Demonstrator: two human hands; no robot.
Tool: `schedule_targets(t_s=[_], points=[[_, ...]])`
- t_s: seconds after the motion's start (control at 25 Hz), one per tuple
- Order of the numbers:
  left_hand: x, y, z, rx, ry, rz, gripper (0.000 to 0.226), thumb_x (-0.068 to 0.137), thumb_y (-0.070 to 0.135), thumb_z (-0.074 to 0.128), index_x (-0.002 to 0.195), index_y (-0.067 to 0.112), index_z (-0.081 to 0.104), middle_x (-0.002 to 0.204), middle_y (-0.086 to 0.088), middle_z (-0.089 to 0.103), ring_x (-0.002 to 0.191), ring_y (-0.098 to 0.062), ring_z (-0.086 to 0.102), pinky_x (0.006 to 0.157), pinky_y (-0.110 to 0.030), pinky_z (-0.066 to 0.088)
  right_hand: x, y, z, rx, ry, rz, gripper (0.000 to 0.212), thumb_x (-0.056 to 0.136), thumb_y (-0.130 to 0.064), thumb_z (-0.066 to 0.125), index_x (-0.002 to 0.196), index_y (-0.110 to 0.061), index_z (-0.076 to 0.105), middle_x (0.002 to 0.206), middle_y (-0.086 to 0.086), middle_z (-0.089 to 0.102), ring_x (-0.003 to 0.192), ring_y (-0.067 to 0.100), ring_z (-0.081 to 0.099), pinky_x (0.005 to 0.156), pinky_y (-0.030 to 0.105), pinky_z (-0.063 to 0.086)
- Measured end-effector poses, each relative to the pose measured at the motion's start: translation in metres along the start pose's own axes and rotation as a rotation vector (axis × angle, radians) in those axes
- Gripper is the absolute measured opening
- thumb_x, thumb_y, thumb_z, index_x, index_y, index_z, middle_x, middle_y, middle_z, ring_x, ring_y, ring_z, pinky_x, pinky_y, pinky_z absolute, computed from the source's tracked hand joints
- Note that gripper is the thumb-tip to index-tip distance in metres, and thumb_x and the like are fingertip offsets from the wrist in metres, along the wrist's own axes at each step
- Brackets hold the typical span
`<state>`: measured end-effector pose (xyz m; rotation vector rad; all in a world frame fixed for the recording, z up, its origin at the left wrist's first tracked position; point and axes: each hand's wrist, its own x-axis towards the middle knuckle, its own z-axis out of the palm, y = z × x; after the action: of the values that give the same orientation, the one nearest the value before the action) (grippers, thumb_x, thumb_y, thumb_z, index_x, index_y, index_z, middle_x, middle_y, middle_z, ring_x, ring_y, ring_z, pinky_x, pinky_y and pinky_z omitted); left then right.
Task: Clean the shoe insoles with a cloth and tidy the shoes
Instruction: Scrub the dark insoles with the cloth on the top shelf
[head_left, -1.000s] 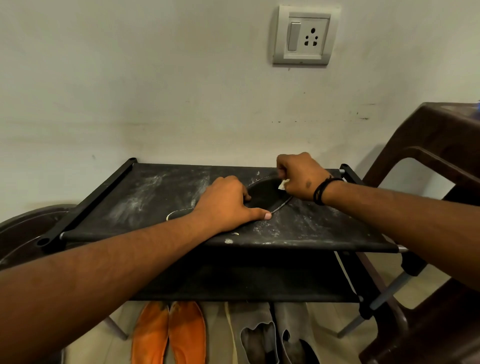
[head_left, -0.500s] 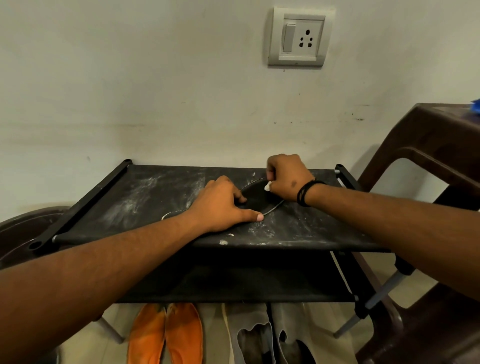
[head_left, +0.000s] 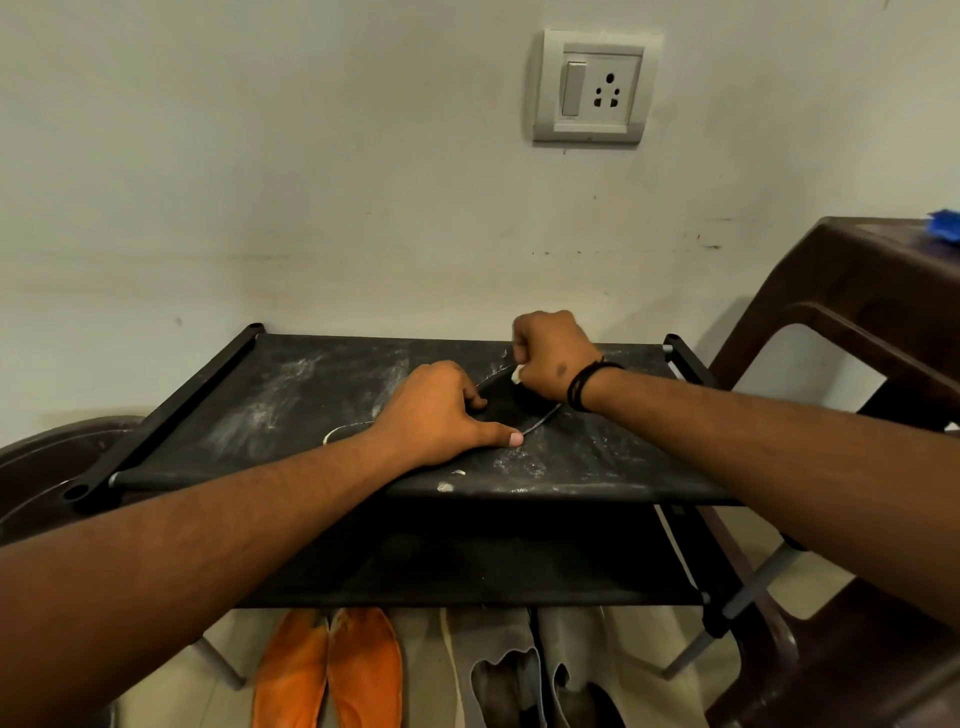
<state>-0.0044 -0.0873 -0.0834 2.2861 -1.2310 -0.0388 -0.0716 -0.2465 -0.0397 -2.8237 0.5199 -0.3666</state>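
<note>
A: Item, insole (head_left: 498, 397): dark, flat on the dusty top shelf (head_left: 311, 384) of the shoe rack; long axis from near-left heel to far-right toe.

B: Grips?

A: Left hand (head_left: 441, 410) presses the mid-insole, fingers curled on it, thumb laid along its near edge. Right hand (head_left: 550, 353), fisted round a white cloth (head_left: 516, 373), sits at the toe end, the nearer for wiping.

B: Change?

A: Right hand has slid further along the toe, toward the wall; left hand unmoved.

wall socket (head_left: 592, 85), brown plastic chair (head_left: 857, 291), blue object (head_left: 945, 223)
</note>
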Motion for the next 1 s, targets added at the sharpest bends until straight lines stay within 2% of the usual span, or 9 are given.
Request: schedule_targets(t_s=[0.16,0.28,0.36,0.56,0.64,0.72,0.8,0.88,1.0], points=[[-0.001,-0.001,0.000,0.010,-0.004,0.011,0.076,0.053,0.081,0.074,0.049,0.008,0.050,0.056,-0.011,0.059,0.049,-0.020,0.053,0.053,-0.043,0.047,-0.014,-0.017,0.006,0.030,-0.138,-0.177,0.016,0.073,0.003,0.063,0.070,-0.012,0.059,0.074,0.003,0.065,0.069,0.016,0.059,0.058,0.020,0.046],[-0.002,0.002,-0.002,0.029,0.004,-0.004,0.074,0.053,0.082,0.072,0.045,0.013,0.049,0.057,-0.007,0.062,0.055,-0.016,0.060,0.056,-0.041,0.051,0.012,0.003,-0.005,-0.131,-0.028,-0.011,0.012,0.076,0.002,0.061,0.075,-0.009,0.061,0.083,0.010,0.066,0.077,0.025,0.062,0.068,0.032,0.055],[-0.002,0.003,-0.002,0.039,0.008,-0.008,0.069,0.057,0.077,0.078,0.046,0.014,0.051,0.060,-0.005,0.064,0.056,-0.014,0.060,0.050,-0.033,0.043,0.018,0.009,-0.006,-0.156,0.018,0.086,0.008,0.076,0.000,0.064,0.080,-0.006,0.064,0.084,0.012,0.066,0.077,0.027,0.063,0.069,0.035,0.057],[0.001,-0.005,0.000,0.021,0.011,0.021,0.073,0.057,0.074,0.081,0.047,0.015,0.040,0.047,-0.005,0.047,0.042,-0.013,0.042,0.046,-0.033,0.035,-0.002,-0.024,0.015,0.030,-0.088,-0.129,0.015,0.073,0.000,0.063,0.067,-0.012,0.057,0.070,0.002,0.063,0.066,0.018,0.057,0.057,0.024,0.047],[0.000,-0.004,0.001,0.034,0.013,0.027,0.074,0.058,0.075,0.079,0.048,0.013,0.042,0.047,-0.005,0.047,0.042,-0.016,0.042,0.048,-0.037,0.038,-0.001,-0.023,0.014,0.012,-0.108,-0.171,0.019,0.074,0.000,0.062,0.066,-0.015,0.052,0.070,0.001,0.060,0.067,0.018,0.056,0.055,0.022,0.039],[0.001,-0.002,0.001,0.039,0.007,0.021,0.074,0.060,0.077,0.076,0.050,0.008,0.052,0.054,-0.011,0.057,0.049,-0.021,0.053,0.049,-0.038,0.041,0.007,-0.013,0.004,-0.117,-0.057,-0.132,0.016,0.078,-0.002,0.059,0.071,-0.015,0.053,0.080,0.007,0.062,0.074,0.025,0.059,0.060,0.029,0.045],[-0.001,-0.002,-0.004,0.030,-0.049,0.043,0.075,0.064,0.081,0.068,0.063,0.006,0.068,0.070,-0.011,0.066,0.062,-0.019,0.060,0.056,-0.033,0.046,0.011,0.000,-0.004,-0.248,-0.014,-0.049,0.009,0.081,-0.002,0.059,0.085,-0.009,0.060,0.091,0.013,0.062,0.082,0.030,0.061,0.069,0.035,0.053],[-0.009,-0.007,-0.014,0.012,-0.147,0.115,0.074,0.073,0.076,0.066,0.094,0.005,0.078,0.096,-0.012,0.064,0.088,-0.015,0.058,0.074,-0.019,0.048,0.012,0.002,-0.006,-0.272,0.001,-0.009,0.013,0.082,-0.003,0.060,0.094,-0.007,0.061,0.096,0.016,0.062,0.085,0.032,0.062,0.074,0.036,0.055],[-0.020,-0.015,-0.022,-0.008,-0.176,0.153,0.058,0.084,0.057,0.072,0.128,0.020,0.070,0.121,-0.004,0.054,0.109,-0.006,0.046,0.081,-0.007,0.036,0.013,-0.005,0.000,-0.266,0.005,-0.041,0.009,0.081,-0.003,0.060,0.089,-0.008,0.060,0.093,0.015,0.062,0.083,0.031,0.061,0.069,0.034,0.052]])
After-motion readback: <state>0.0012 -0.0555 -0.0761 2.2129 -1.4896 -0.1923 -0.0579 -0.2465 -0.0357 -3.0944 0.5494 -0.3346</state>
